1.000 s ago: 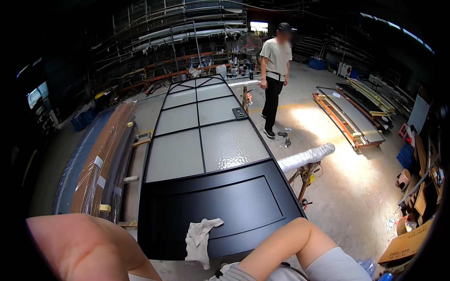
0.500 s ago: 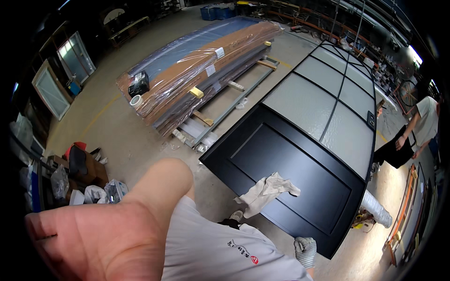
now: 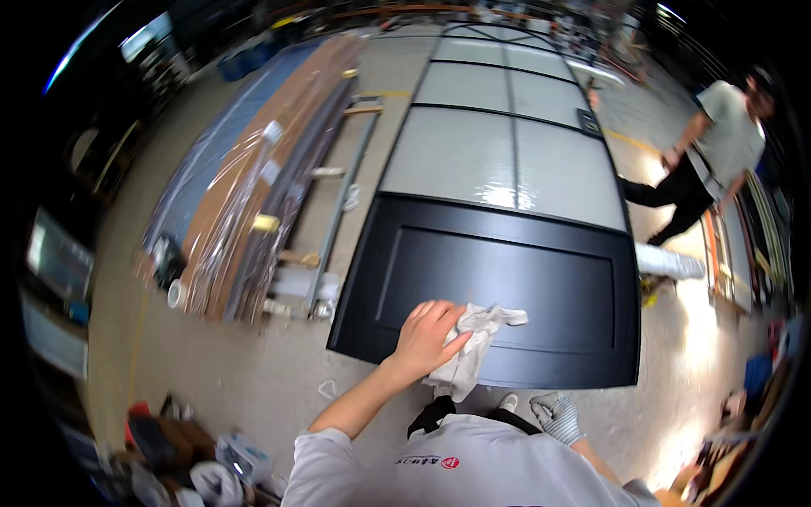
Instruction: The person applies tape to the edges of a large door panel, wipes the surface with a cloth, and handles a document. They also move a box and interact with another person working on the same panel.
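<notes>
A large black-framed door (image 3: 541, 287) lies flat before me, with a recessed solid panel at its near end and pale textured glass beyond. A crumpled light grey cloth (image 3: 477, 338) rests over the panel's near edge, part of it hanging down. My bare left hand (image 3: 431, 336) is at the cloth's left side, thumb apart from the fingers and lying over the cloth. My right hand (image 3: 556, 416), in a striped grey glove, is curled closed just off the door's near edge; what it holds, if anything, is hidden.
To the left lies a long stack of plastic-wrapped panels (image 3: 228, 194), with a tape roll (image 3: 176, 294) at its near end. Another person (image 3: 722, 144) stands at the right beyond the door. A wrapped silvery roll (image 3: 672, 261) sticks out beside the door. Boxes and bags (image 3: 215, 482) lie lower left.
My left hand has swung from close up at lower left to the cloth. The view has turned, so the door now points nearly straight ahead. The other person shows more fully.
</notes>
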